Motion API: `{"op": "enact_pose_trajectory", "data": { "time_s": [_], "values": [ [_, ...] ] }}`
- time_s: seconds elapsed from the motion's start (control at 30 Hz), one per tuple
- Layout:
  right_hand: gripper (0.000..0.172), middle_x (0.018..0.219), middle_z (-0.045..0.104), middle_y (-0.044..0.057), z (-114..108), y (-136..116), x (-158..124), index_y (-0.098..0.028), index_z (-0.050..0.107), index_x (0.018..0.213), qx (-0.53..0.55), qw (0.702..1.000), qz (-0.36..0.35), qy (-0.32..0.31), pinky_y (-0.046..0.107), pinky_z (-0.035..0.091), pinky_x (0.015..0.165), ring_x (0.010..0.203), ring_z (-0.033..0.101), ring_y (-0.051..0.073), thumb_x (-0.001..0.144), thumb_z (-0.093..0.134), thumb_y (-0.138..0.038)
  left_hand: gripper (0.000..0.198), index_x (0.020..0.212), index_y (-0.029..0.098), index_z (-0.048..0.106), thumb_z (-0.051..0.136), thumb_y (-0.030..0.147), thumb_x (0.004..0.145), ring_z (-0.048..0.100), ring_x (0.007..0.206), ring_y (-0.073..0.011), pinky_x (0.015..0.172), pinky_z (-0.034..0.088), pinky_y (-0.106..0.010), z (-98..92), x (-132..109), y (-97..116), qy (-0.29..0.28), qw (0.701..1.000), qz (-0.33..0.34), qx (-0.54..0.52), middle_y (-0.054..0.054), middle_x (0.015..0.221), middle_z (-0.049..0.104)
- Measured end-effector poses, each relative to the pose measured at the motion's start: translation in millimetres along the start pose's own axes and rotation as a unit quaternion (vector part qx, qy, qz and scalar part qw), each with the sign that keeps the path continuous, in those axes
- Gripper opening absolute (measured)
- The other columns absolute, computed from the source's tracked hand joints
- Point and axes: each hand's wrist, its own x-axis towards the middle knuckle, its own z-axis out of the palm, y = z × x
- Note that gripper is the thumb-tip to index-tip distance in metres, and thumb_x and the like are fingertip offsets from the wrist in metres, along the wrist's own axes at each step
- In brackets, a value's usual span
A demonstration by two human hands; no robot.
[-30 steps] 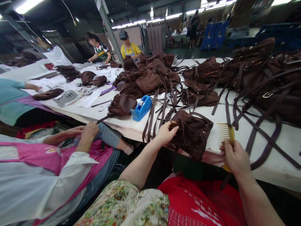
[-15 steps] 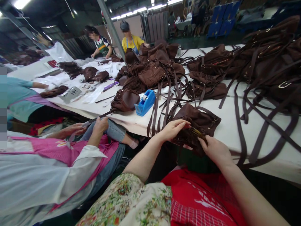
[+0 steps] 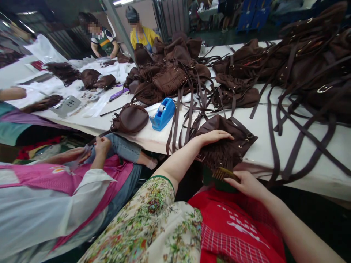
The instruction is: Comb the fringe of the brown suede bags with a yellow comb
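Note:
A dark brown fringed bag [image 3: 213,125] lies at the table's front edge, its fringe hanging over the side. My left hand [image 3: 215,136] rests flat on top of this bag with the fingers stretched out. In my right hand [image 3: 248,183] I grip a yellowish-brown comb [image 3: 225,173] by one end. The comb's teeth are by the lower ends of the fringe, just off the table edge. Whether they touch the strands I cannot tell.
A blue tape dispenser [image 3: 163,114] stands left of the bag. Brown bags [image 3: 171,78] are piled behind it, and long straps [image 3: 275,146] trail over the white table [image 3: 256,146] at right. A co-worker in a pink apron [image 3: 109,175] sits close on my left.
My right hand has drawn the comb down and toward me, from the fringe to its lower ends. My left hand now lies flatter and farther right on the bag. The view has shifted slightly.

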Motion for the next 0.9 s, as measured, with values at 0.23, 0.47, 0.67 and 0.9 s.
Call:
{"op": "enact_pose_trajectory", "data": {
  "time_s": [0.23, 0.47, 0.67, 0.9],
  "values": [
    [0.049, 0.058, 0.052, -0.001, -45, 0, -9, -0.015, 0.061, 0.073, 0.253, 0.965, 0.048, 0.042, 0.023, 0.034, 0.045, 0.051, 0.045, 0.011, 0.077, 0.061, -0.064, 0.044, 0.104, 0.009, 0.07, 0.049, 0.046, 0.092, 0.061, 0.107, -0.0186, 0.103, 0.04, -0.026, 18.7, -23, 52, -0.084, 0.996, 0.032, -0.017, -0.008, 0.11, 0.07],
    [0.05, 0.043, 0.037, -0.009, -48, -4, -13, -0.016, 0.057, 0.079, 0.354, 0.929, 0.093, 0.059, 0.019, 0.017, 0.035, 0.035, 0.027, 0.005, 0.076, 0.062, -0.066, 0.032, 0.082, 0.014, 0.071, 0.044, 0.028, 0.092, 0.061, 0.101, -0.0172, 0.102, 0.039, -0.028, 45.3, -11, 52, -0.147, 0.989, -0.02, -0.023, -0.002, 0.095, 0.071],
    [0.051, 0.039, 0.032, -0.011, -51, -2, -13, -0.019, 0.052, 0.074, 0.394, 0.913, 0.101, 0.038, 0.019, 0.012, 0.033, 0.031, 0.019, 0.004, 0.075, 0.062, -0.069, 0.009, 0.072, 0.015, 0.066, 0.066, 0.023, 0.075, 0.059, 0.072, -0.0125, 0.079, 0.048, -0.024, 59.7, 2, 49, -0.092, 0.982, -0.148, -0.073, 0.003, 0.068, 0.064],
    [0.053, 0.047, 0.044, -0.005, -53, -24, -4, -0.016, 0.062, 0.078, 0.257, 0.955, 0.102, 0.104, 0.022, 0.026, 0.037, 0.041, 0.036, 0.01, 0.076, 0.058, -0.07, 0.006, 0.076, 0.016, 0.067, 0.063, 0.02, 0.076, 0.061, 0.07, -0.0136, 0.07, 0.047, -0.022, 81.3, 17, 61, 0.159, 0.964, -0.143, 0.16, -0.001, 0.07, 0.064]
  ]
}}
